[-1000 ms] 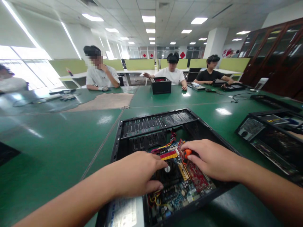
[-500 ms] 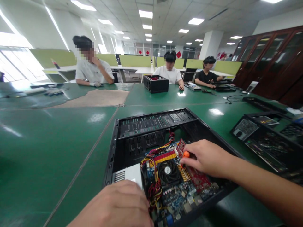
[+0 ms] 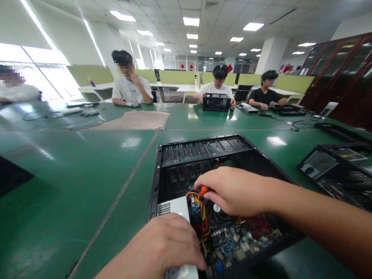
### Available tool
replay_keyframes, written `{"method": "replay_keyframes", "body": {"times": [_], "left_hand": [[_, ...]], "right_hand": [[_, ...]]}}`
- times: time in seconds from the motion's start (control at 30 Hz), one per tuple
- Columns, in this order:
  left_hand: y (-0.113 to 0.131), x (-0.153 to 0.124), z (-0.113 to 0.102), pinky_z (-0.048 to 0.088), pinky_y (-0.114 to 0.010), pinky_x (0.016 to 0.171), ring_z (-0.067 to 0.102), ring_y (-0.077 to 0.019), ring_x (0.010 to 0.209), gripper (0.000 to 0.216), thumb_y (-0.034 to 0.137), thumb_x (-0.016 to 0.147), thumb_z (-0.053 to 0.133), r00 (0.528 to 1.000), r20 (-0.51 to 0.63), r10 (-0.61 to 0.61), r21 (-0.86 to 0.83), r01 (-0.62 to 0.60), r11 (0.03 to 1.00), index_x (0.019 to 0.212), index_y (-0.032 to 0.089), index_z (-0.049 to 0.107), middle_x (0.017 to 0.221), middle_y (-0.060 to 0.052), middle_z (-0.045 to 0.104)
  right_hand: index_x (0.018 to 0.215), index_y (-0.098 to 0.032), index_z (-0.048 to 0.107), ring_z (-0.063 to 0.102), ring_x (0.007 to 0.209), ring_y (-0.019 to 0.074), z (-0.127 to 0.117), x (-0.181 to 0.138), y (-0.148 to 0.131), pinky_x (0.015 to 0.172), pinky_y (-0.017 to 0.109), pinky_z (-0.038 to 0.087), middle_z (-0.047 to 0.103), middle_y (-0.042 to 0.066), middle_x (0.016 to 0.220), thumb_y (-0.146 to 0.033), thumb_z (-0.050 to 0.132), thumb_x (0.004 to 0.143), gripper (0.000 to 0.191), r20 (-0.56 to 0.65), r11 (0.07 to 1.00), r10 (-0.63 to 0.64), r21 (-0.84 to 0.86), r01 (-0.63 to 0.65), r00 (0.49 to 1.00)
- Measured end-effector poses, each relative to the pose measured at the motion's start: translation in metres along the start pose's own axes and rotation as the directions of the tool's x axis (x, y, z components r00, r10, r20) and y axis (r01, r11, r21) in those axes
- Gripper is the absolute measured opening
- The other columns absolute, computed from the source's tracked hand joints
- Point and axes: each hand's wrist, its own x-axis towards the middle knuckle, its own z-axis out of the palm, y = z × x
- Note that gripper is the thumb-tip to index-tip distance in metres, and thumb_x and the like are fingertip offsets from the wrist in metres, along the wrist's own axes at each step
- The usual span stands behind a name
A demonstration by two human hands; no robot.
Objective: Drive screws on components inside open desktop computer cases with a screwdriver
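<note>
A black computer case (image 3: 157, 182) lies open before me. My left hand (image 3: 165, 244) is closed over the silver power supply (image 3: 174, 205) in its near left corner, fingers curled at the edge. Above the motherboard (image 3: 228, 244), my right hand (image 3: 229, 192) pinches an orange-handled screwdriver (image 3: 204, 190); its tip is hidden. It is near the bundled red, yellow and black cables (image 3: 203, 221) beside the power supply. Partly under the right hand is the black CPU fan (image 3: 216, 217). A red card (image 3: 258, 226) sits farther right, mostly behind my wrist and forearm.
Another opened case (image 3: 322, 162) stands on the green table (image 3: 95, 193) at right. Across the table, a person holds a black case (image 3: 216, 103) with both hands. Other people sit either side. A dark panel (image 3: 11, 176) pokes in at left.
My right hand has moved left with the screwdriver, from the red card to the cables. My left hand stays on the power supply. The view has turned left; the person opposite now grips their case.
</note>
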Motion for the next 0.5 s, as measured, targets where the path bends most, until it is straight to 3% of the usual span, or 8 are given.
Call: {"method": "replay_keyframes", "body": {"times": [0.13, 0.3, 0.4, 0.5], "left_hand": [[-0.002, -0.001, -0.002, 0.048, -0.03, 0.085, 0.073, -0.0169, 0.091, 0.026, 0.048, 0.095, 0.063, 0.999, 0.042, -0.007, 0.01, 0.007, 1.0, 0.1, 0.024, 0.07, 0.094, -0.001, 0.079], [-0.019, -0.006, 0.01, 0.048, -0.024, 0.082, 0.073, -0.0114, 0.082, 0.015, 0.033, 0.1, 0.057, 0.991, -0.045, 0.122, 0.046, -0.12, 0.992, 0.1, 0.025, 0.069, 0.09, 0.004, 0.079], [-0.035, -0.011, 0.022, 0.049, -0.026, 0.092, 0.073, -0.0114, 0.082, 0.025, 0.03, 0.105, 0.048, 0.998, -0.013, 0.064, 0.1, -0.063, 0.993, 0.099, 0.028, 0.072, 0.087, 0.006, 0.078], [-0.045, -0.017, 0.029, 0.051, -0.028, 0.099, 0.074, -0.0124, 0.083, 0.038, 0.035, 0.108, 0.039, 0.996, 0.036, -0.082, 0.106, 0.078, 0.991, 0.092, 0.027, 0.072, 0.084, 0.004, 0.078]], "right_hand": [[0.117, -0.014, 0.068, 0.07, 0.102, 0.0298, 0.026, 0.026, 0.012, 0.084, 0.038, 0.052, 0.074, 0.013, 0.112, -0.014, 0.057, 0.093, 0.026, 0.06, 0.996, -0.02, -0.087, 0.025, 0.998], [0.099, -0.011, 0.069, 0.071, 0.088, 0.033, 0.046, 0.038, 0.017, 0.075, 0.039, 0.051, 0.074, 0.017, 0.092, -0.033, 0.059, 0.098, 0.024, -0.054, 0.994, 0.087, -0.063, -0.09, 0.995], [0.1, -0.014, 0.063, 0.068, 0.088, 0.0253, 0.035, 0.033, 0.013, 0.075, 0.034, 0.051, 0.071, 0.012, 0.092, -0.028, 0.056, 0.096, 0.016, -0.148, 0.995, 0.1, 0.001, -0.101, 0.984], [0.099, -0.019, 0.051, 0.06, 0.072, 0.0128, -0.006, 0.001, 0.019, 0.071, 0.026, 0.05, 0.062, 0.002, 0.085, -0.016, 0.04, 0.089, 0.015, -0.337, 0.97, 0.109, 0.24, -0.027, 0.935]]}}
